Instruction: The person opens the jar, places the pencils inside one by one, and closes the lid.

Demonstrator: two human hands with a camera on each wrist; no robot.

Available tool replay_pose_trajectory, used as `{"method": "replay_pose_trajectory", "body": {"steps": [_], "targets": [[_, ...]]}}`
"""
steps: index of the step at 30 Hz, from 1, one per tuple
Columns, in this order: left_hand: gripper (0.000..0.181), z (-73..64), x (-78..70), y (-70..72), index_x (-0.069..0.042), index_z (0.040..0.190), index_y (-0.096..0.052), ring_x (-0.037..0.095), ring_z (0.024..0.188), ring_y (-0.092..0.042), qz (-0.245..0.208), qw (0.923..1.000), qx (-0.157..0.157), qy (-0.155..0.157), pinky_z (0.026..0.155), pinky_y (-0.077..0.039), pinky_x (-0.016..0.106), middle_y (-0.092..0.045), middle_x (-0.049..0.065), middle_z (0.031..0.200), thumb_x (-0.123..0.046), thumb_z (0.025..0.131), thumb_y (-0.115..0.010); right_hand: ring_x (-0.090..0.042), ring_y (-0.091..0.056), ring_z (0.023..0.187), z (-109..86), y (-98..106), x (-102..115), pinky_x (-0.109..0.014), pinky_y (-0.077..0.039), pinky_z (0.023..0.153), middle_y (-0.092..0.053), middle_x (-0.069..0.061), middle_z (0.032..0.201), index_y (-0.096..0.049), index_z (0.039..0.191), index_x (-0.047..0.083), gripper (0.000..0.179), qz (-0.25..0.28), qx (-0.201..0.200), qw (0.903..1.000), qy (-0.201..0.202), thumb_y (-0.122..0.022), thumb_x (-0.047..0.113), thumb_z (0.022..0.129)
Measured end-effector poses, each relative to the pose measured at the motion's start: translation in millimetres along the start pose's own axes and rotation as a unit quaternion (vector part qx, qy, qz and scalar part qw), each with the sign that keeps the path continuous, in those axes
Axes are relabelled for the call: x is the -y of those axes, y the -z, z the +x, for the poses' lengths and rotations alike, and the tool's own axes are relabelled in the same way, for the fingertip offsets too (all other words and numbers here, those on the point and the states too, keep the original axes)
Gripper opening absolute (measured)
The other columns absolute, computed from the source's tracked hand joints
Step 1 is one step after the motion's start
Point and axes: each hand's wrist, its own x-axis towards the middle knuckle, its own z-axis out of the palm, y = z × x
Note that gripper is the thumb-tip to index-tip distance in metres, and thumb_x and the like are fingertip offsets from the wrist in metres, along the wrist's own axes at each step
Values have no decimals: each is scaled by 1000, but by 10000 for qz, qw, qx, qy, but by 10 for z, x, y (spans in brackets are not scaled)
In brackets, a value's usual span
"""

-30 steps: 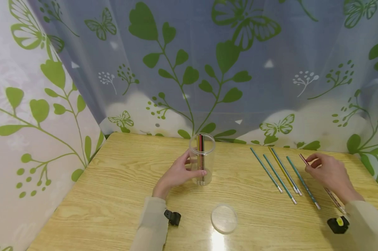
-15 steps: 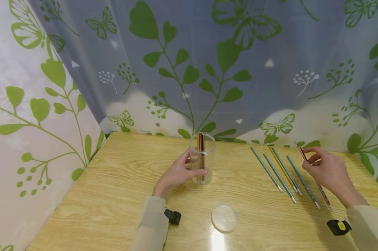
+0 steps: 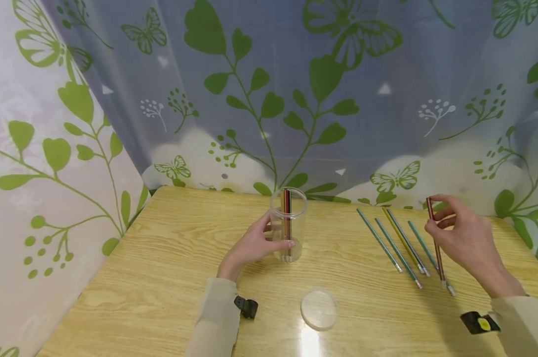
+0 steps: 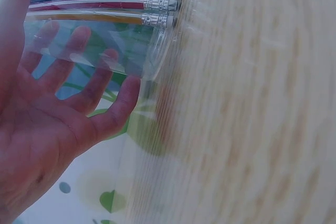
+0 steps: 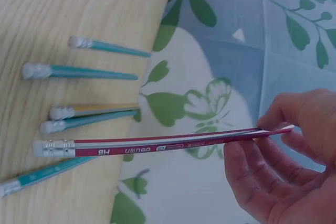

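Observation:
My left hand (image 3: 253, 243) grips a clear plastic jar (image 3: 298, 230) standing on the table, thumb across its near side and fingers behind. Inside stand three pencils (image 3: 286, 208), dark, red and yellow; the left wrist view shows their eraser ends (image 4: 160, 4) at the jar's bottom. My right hand (image 3: 467, 238) pinches a red pencil (image 3: 438, 255) with a white stripe near its upper end. That pencil hangs steeply, eraser end downward, and overlaps a teal pencil (image 3: 422, 243) in the head view. White letters show along its side (image 5: 131, 149) in the right wrist view.
Left of the right hand, several more pencils lie slantwise, teal ones (image 3: 378, 239) and a yellow one (image 3: 398, 233), erasers toward me. A round clear lid (image 3: 319, 310) lies nearer me on the wooden table (image 3: 161, 277). A patterned curtain (image 3: 269, 139) hangs behind.
My right hand has raised the red pencil from its slant at the far right to nearly upright, shifting it slightly left. The left hand and jar have stayed in place.

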Motion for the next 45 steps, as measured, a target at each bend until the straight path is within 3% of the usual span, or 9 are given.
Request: {"method": "replay_pose_trajectory", "body": {"steps": [6, 11, 18, 21, 25, 31, 37, 40, 45], "targets": [[85, 3, 7, 0, -53, 150, -36, 31, 141, -48, 11, 10000, -18, 35, 103, -53, 55, -44, 1, 157, -41, 83, -86, 32, -40, 71, -13, 34, 123, -13, -38, 57, -71, -22, 97, -57, 137, 3, 50, 182, -288, 9994, 22, -70, 8, 88], [84, 2, 9, 4, -54, 150, -36, 31, 141, -48, 24, 10000, 7, 63, 102, -53, 55, -44, 2, 156, -43, 83, -85, 35, -38, 72, -22, 33, 215, -15, -38, 49, -70, -20, 97, -57, 138, 5, 51, 312, -530, 9981, -28, -70, 8, 89], [81, 5, 6, 6, -53, 149, -38, 30, 140, -49, 22, 10000, 12, 62, 102, -53, 55, -46, 2, 155, -43, 83, -85, 33, -47, 71, -23, 31, 346, -14, -39, 47, -55, 31, 86, -58, 138, 9, 51, 696, -992, 9926, -93, -72, 7, 89], [80, 11, 5, 4, -51, 149, -39, 31, 141, -49, 23, 10000, -5, 36, 103, -52, 56, -46, 2, 155, -41, 84, -85, 30, -50, 70, -11, 39, 397, -9, -42, 49, -52, 38, 85, -55, 139, 8, 53, 955, -1093, 9893, -151, -72, 6, 89], [79, 15, 9, 3, -50, 148, -40, 31, 141, -48, -6, 10000, -11, 41, 103, -52, 56, -46, 2, 155, -40, 84, -85, 23, -57, 69, 9, 59, 479, -5, -48, 56, -56, 30, 87, -54, 141, 10, 56, 1417, -1200, 9823, -260, -71, 2, 88], [80, 17, 17, 6, -52, 149, -39, 31, 141, -48, -41, 10000, 7, 34, 103, -52, 56, -45, 1, 156, -39, 84, -85, 10, -65, 70, 17, 95, 612, -13, -57, 60, -61, 14, 90, -54, 141, 18, 60, 2224, -1356, 9647, -399, -69, -5, 88], [81, 7, 13, 4, -52, 149, -38, 33, 140, -49, 3, 9999, 4, 110, 102, -53, 56, -45, 4, 155, -40, 84, -85, 2, -68, 72, 30, 114, 703, -18, -59, 60, -63, 6, 92, -54, 141, 15, 62, 2697, -1520, 9495, -516, -69, -10, 86], [80, 4, 4, 3, -53, 148, -38, 33, 139, -51, 34, 9999, -5, 146, 101, -53, 56, -45, 4, 155, -42, 84, -85, -2, -69, 72, 39, 121, 747, -19, -60, 60, -64, 1, 92, -55, 139, 13, 61, 3086, -1586, 9363, -533, -68, -13, 85], [80, -1, 1, 0, -55, 147, -38, 33, 139, -50, 46, 9999, -9, 151, 102, -53, 56, -45, 4, 155, -42, 84, -85, -8, -69, 71, 57, 136, 805, -21, -59, 58, -64, -6, 93, -57, 136, 9, 60, 3869, -1742, 9043, -470, -68, -16, 83]]}}
